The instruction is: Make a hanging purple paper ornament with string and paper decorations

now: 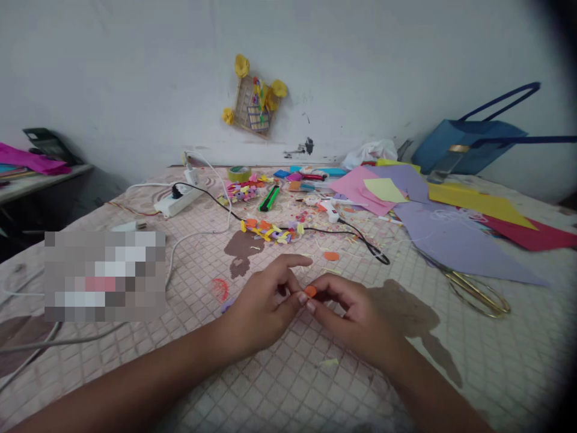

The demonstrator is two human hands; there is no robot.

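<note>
Over the middle of the table, my left hand (265,300) and my right hand (349,310) meet at the fingertips. Between them they pinch a small orange paper piece (311,291), mostly covered by the fingers. My left index finger reaches out past it, while the thumb stays on the piece. Just beyond the hands lies another orange paper piece (331,256), flat on the cloth. Farther back is a bunch of yellow, orange and purple paper pieces (270,231). A scrap of purple paper (228,305) shows partly behind my left hand.
Behind are a green cutter knife (269,198), a white glue gun (330,210) with a black cord, and a power strip (178,203). Coloured paper sheets (451,234) and gold-handled scissors (480,294) lie right. A blue bag (469,144) stands at the wall. Cables (180,240) cross the left side.
</note>
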